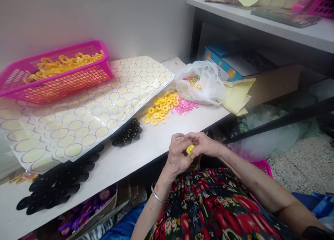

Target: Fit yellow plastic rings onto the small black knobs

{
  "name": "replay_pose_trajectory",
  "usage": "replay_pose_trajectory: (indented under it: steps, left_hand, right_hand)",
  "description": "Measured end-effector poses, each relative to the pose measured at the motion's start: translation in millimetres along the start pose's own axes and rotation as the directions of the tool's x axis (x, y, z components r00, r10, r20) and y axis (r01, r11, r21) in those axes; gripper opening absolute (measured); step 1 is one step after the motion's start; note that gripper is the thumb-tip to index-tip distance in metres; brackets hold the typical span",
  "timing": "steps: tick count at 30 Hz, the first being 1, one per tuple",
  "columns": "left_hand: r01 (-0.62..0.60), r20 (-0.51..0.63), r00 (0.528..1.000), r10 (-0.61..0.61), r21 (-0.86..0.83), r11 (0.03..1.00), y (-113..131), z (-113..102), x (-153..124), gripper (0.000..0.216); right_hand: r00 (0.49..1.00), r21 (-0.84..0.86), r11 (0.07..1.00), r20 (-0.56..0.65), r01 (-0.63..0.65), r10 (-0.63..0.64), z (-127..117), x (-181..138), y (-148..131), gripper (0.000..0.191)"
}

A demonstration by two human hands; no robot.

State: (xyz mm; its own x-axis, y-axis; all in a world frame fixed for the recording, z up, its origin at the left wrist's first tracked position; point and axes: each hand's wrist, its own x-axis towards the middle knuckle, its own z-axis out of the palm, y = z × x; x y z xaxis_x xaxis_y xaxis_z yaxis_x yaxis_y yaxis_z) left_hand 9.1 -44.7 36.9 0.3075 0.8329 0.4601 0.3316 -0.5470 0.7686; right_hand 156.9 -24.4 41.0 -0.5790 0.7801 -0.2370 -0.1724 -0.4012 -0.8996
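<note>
My left hand (178,153) and my right hand (205,145) meet in front of my body, just off the table's front edge. Between them shows a small yellow round piece (190,149) with a dark curved mark, gripped by the fingers of both. Whatever else the fingers cover is hidden. Closest on the table are a heap of yellow rings (162,107) and a scatter of small pink beads (185,106). Left of these lie black pieces with shiny coloured specks (127,132), and plain black round pieces (58,184) are grouped farther left.
A pink basket (52,90) of yellow rings stands on sheets of cream round stickers (104,109). Behind the beads sits a white plastic bag (208,81) with colourful beads. A blue box (221,64) is under the raised shelf (261,27). Purple packets (86,212) fill a carton below.
</note>
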Motion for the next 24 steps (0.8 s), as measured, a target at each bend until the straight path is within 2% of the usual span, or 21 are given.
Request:
replay_pose_trajectory:
  steps: [5, 10, 13, 16, 19, 24]
  left_hand:
    - [-0.078, 0.034, 0.996, 0.078, 0.015, 0.997, 2.9, 4.2, -0.6, 0.007]
    - [0.049, 0.051, 0.998, -0.047, -0.031, 0.998, -8.1, 3.5, -7.9, 0.014]
    - [0.088, 0.051, 0.995, -0.086, -0.049, 0.995, -10.1, 0.9, -9.2, 0.008]
    - [0.130, 0.050, 0.991, -0.128, -0.046, 0.990, -7.7, -0.1, -9.6, 0.012]
    - [0.133, 0.033, 0.991, -0.133, -0.009, 0.991, -7.6, 2.9, -12.3, 0.008]
    - [0.062, 0.027, 0.998, -0.064, 0.058, 0.996, -13.1, 13.6, -21.7, 0.011]
  right_hand:
    - [0.999, 0.074, 0.997, -0.018, 0.036, -0.035, 4.3, -2.6, 6.8, 0.050]
    - [0.992, 0.140, 0.988, -0.115, 0.069, -0.053, 9.5, -2.0, 18.3, 0.047]
    - [0.999, 0.160, 0.987, -0.052, 0.023, -0.015, 10.6, -2.9, 18.8, 0.060]
    - [1.000, 0.194, 0.981, 0.004, 0.004, -0.005, 9.9, -4.3, 19.5, 0.066]
    - [1.000, 0.200, 0.980, 0.007, 0.014, -0.015, 9.6, -4.3, 21.9, 0.061]
    - [1.000, 0.118, 0.993, 0.013, 0.003, -0.005, 10.1, -2.5, 27.1, 0.045]
